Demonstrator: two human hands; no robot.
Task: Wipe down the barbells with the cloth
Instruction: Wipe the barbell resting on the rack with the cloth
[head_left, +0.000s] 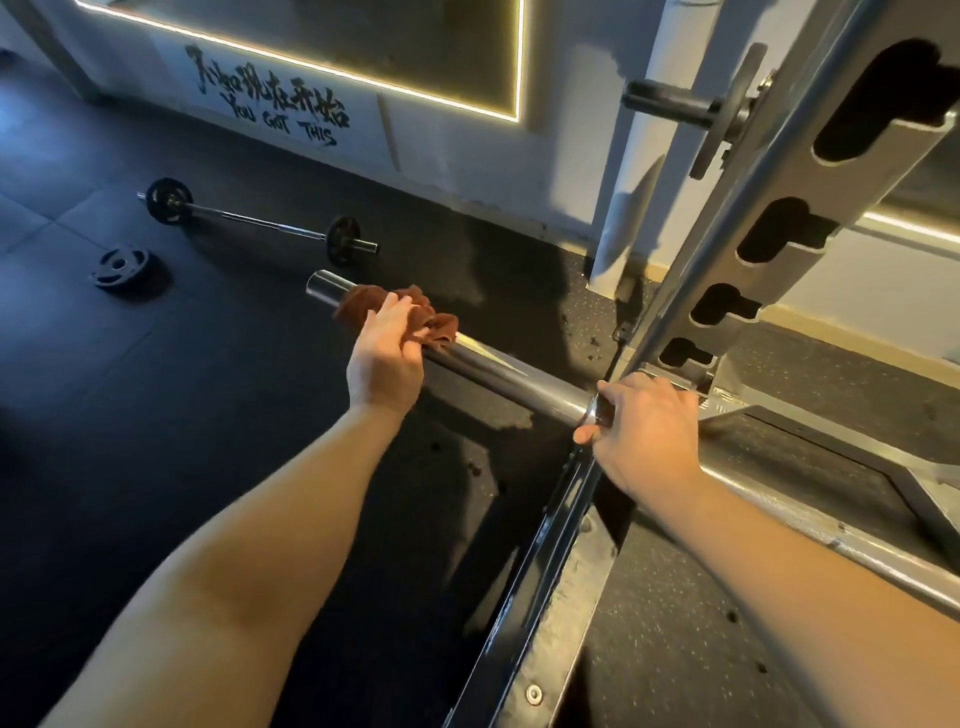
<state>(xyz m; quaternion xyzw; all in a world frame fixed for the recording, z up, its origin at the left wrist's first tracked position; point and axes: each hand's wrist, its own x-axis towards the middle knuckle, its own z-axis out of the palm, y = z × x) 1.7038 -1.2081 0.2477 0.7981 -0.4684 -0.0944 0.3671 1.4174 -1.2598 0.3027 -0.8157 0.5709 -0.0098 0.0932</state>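
A steel barbell sleeve (498, 371) sticks out to the left from a rack at mid-frame. A brown cloth (415, 312) is wrapped over the sleeve near its open end. My left hand (387, 353) grips the cloth around the sleeve. My right hand (644, 421) grips the bar at the collar, right beside the rack upright. The rest of this bar is hidden behind my right hand and the rack.
A slotted steel rack upright (769, 234) rises at the right, with its base rail (524, 613) running toward me. On the black rubber floor lie a second, smaller barbell (260, 221) with plates and a loose weight plate (122, 267). A white wall with lettering stands behind.
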